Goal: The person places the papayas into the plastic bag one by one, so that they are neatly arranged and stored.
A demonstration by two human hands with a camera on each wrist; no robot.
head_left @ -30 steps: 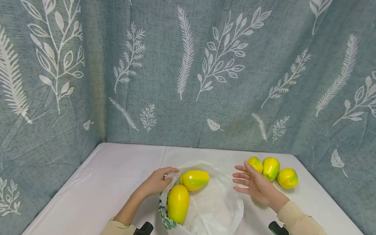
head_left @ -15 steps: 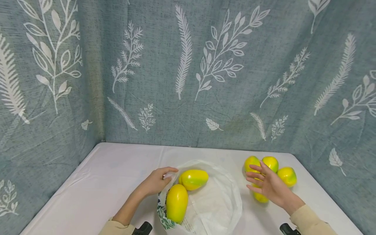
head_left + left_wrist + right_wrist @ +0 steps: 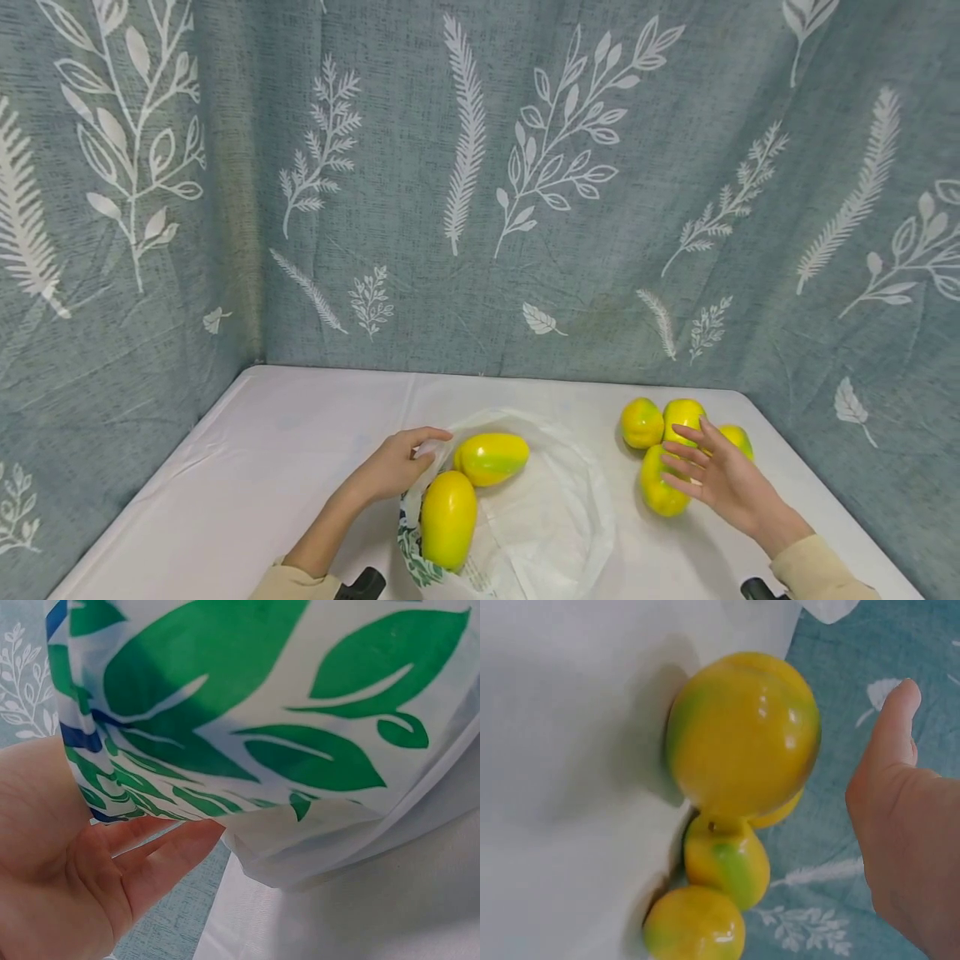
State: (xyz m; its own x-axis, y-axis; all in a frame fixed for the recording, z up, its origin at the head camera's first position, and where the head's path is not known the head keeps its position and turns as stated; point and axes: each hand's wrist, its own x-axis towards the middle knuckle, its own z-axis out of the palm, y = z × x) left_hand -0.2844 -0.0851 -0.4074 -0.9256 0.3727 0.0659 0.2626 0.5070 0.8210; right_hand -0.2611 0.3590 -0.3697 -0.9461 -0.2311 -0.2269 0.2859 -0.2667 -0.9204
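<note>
Two yellow mangoes, one lengthwise (image 3: 448,521) and one crosswise (image 3: 492,459), lie inside a white plastic bag (image 3: 600,508) at the left of its wide mouth. My left hand (image 3: 397,467) pinches the bag's left rim between thumb and fingers. In the left wrist view, green leaf print covers the bag's outside (image 3: 315,757), which hides part of the fingers. My right hand (image 3: 738,492), fingers spread and holding nothing, is beside the nearest loose mango (image 3: 660,487). The right wrist view shows that mango (image 3: 742,735) large, apart from the hand (image 3: 907,825).
Behind the nearest loose mango sit more yellow-green mangoes: one at the left (image 3: 641,422), one in the middle (image 3: 682,412) and one partly hidden by my right hand (image 3: 738,437). A blue-grey leaf-patterned curtain (image 3: 420,317) surrounds the white table (image 3: 315,408).
My right hand has moved right, away from the bag and across the loose mangoes, uncovering the nearest one. My left hand keeps its hold on the rim.
</note>
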